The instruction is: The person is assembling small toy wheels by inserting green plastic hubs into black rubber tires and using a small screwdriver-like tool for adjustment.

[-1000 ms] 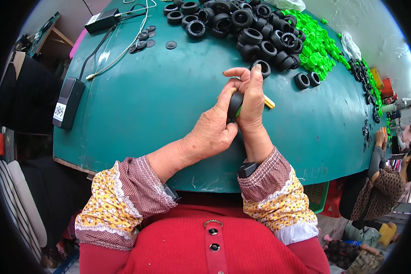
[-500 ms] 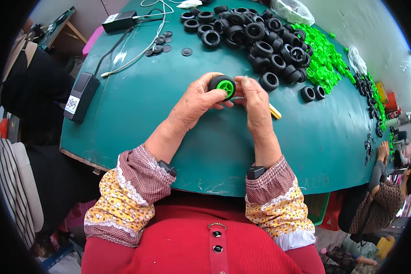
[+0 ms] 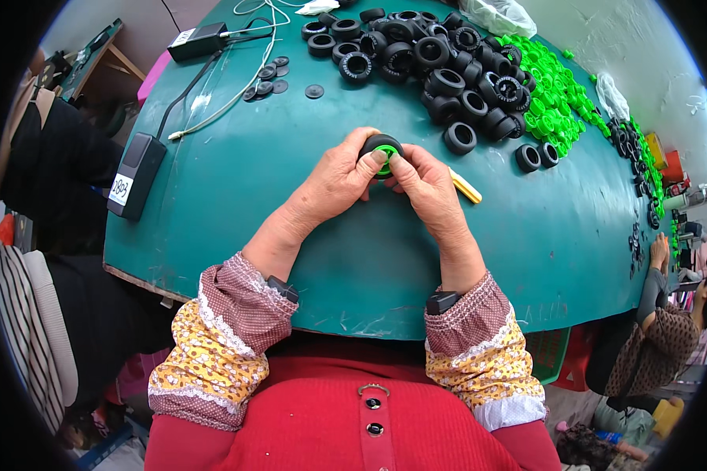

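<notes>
Between both hands, above the green table, is a small toy wheel (image 3: 384,146): a black tyre around a bright green rim. My left hand (image 3: 331,174) is closed on the wheel's left side, its thumb on the green rim. From the right, my right hand (image 3: 428,182) also grips it, with that thumb pressed on the rim too. Fingers partly hide the wheel's lower part. Beside my right hand lies a yellow-and-white tool (image 3: 465,186), whose kind I cannot make out.
Black tyres (image 3: 448,81) are heaped at the far middle, with green rims (image 3: 548,94) piled to their right. Several flat black discs (image 3: 269,78) lie near a white cable (image 3: 239,98). A black power adapter (image 3: 136,177) sits at the left edge. Another person (image 3: 664,330) works at right.
My right hand has closed in on the wheel, and its thumb now presses on the green rim. My left hand still holds the wheel.
</notes>
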Motion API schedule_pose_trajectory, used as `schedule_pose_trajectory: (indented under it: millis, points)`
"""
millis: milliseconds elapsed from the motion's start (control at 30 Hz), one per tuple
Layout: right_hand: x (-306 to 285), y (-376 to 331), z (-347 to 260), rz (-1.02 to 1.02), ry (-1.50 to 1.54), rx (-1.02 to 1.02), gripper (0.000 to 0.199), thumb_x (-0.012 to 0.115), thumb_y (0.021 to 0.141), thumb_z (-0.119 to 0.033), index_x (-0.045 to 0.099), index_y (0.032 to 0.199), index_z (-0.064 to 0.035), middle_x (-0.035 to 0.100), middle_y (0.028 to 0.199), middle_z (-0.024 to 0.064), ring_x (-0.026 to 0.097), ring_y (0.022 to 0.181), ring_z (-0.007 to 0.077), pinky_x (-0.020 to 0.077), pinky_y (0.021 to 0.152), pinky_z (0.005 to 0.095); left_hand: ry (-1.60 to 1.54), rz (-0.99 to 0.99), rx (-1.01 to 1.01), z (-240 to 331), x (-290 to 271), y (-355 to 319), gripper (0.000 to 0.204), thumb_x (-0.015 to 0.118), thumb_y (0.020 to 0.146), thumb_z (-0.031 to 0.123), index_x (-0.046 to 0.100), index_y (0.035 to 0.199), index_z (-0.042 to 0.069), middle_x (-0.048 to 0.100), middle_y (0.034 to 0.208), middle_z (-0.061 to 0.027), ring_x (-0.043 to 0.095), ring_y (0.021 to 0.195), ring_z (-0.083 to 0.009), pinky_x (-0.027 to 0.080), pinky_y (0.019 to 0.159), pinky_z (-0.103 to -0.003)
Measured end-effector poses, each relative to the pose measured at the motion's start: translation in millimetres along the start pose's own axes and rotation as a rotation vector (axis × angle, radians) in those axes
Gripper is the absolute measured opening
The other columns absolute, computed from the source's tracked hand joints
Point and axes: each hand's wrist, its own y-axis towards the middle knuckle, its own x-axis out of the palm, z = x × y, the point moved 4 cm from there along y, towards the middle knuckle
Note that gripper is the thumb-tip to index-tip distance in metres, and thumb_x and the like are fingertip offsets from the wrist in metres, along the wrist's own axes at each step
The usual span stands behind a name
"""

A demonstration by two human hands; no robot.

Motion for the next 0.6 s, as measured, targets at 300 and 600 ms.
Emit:
schedule_pose_trajectory:
  millis: [300,600]
  points:
    - [2.1,-0.3,-0.2,0.017,-0.014,-0.044,0.029,0.054,0.085,-0.016,0.049,0.109,-0.0001,0.057,0.077,0.0022,0.050,0.069,0.0054,0.0423,0.059,0.0185,0.183,0.054,0.079,-2.9,-2.2,-0.1,0.030,0.047,0.089,0.026,0.046,0.108,0.002,0.054,0.077,-0.0047,0.048,0.053,-0.0077,0.040,0.045,-0.020]
    - [-1.0,-1.5,-0.4,0.009,-0.039,-0.025,0.026,0.056,0.084,-0.014,0.049,0.107,-0.0020,0.058,0.076,0.0022,0.051,0.068,0.0057,0.0416,0.058,0.0184,0.260,0.094,0.140,2.2,0.4,-1.4,0.028,0.048,0.088,0.025,0.048,0.106,0.004,0.055,0.074,-0.0056,0.049,0.052,-0.0096,0.042,0.046,-0.022]
